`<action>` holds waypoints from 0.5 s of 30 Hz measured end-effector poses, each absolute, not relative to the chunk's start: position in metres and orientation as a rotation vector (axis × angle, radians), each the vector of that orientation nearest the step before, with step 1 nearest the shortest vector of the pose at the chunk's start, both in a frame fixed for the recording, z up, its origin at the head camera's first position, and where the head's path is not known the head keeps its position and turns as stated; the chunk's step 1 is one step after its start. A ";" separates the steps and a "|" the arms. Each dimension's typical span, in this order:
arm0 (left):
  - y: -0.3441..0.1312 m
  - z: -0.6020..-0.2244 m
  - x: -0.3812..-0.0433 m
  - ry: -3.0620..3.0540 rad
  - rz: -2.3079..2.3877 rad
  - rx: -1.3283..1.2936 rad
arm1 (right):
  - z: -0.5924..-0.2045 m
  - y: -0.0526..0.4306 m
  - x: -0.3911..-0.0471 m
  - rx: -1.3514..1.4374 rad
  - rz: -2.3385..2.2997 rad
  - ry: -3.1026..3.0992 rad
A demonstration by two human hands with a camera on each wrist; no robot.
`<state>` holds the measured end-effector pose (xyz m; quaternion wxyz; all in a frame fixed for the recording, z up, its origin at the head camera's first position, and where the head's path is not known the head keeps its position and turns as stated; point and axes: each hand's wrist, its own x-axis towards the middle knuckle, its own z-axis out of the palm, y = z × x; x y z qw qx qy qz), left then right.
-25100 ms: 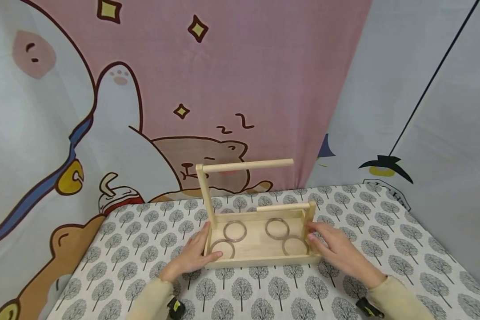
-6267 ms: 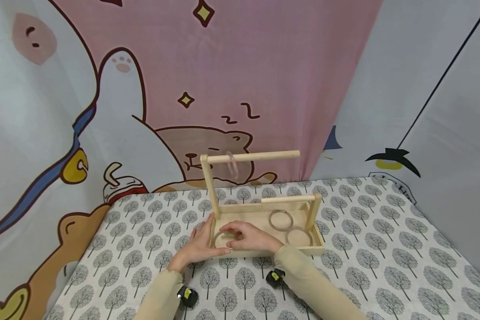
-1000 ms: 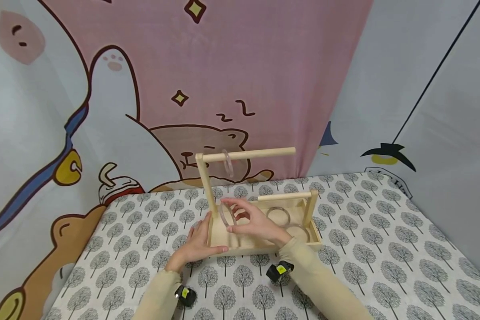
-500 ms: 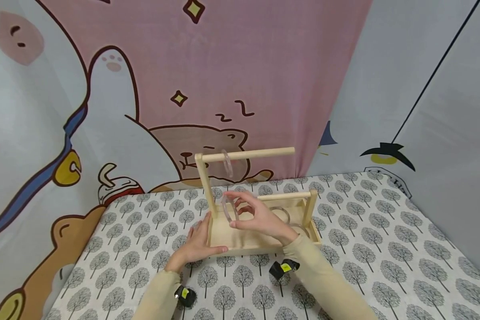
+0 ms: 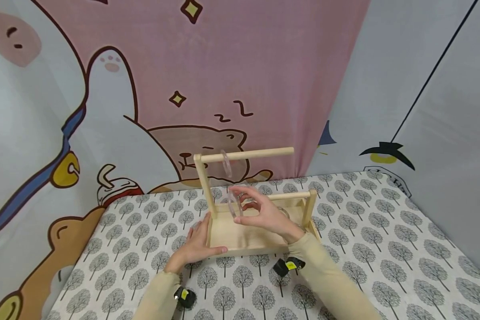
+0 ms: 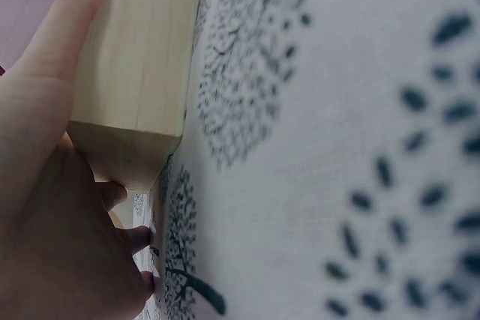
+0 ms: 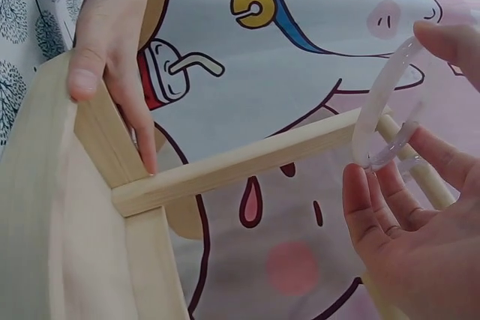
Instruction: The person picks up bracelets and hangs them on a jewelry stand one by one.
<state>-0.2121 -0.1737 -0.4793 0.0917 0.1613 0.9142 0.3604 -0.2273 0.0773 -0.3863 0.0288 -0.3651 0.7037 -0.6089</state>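
Note:
My right hand (image 5: 266, 215) pinches a translucent, pale purple bangle (image 7: 377, 103) between thumb and fingertips. The bangle is held upright above the floor of a pale wooden bracelet stand (image 5: 234, 233), below its upper bar (image 5: 264, 154). Around that bar hangs a second bangle (image 5: 226, 164), near the left post. My left hand (image 5: 196, 243) grips the stand's front left corner, thumb over the front wall and fingers along the left end. In the left wrist view the thumb (image 6: 71, 24) lies on the wood. Behind my right hand, another bangle (image 5: 284, 212) in the tray is mostly hidden.
A shorter, lower bar (image 5: 290, 195) reaches left from the right post (image 5: 310, 208). The stand rests on a cloth (image 5: 380, 249) printed with trees. A cartoon curtain (image 5: 264, 80) hangs behind the table.
From low over the tray, my right hand has raised the bangle and shifted it slightly right. Earlier, that bangle lay in the tray. My left hand keeps its hold on the corner.

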 end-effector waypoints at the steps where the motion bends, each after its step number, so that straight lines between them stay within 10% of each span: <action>1: -0.174 -0.479 -0.212 2.717 1.069 0.480 | -0.386 0.078 -0.227 -1.123 -1.879 2.172; 15: -0.174 -0.480 -0.212 2.718 1.076 0.482 | -0.376 0.092 -0.228 -1.177 -1.895 2.230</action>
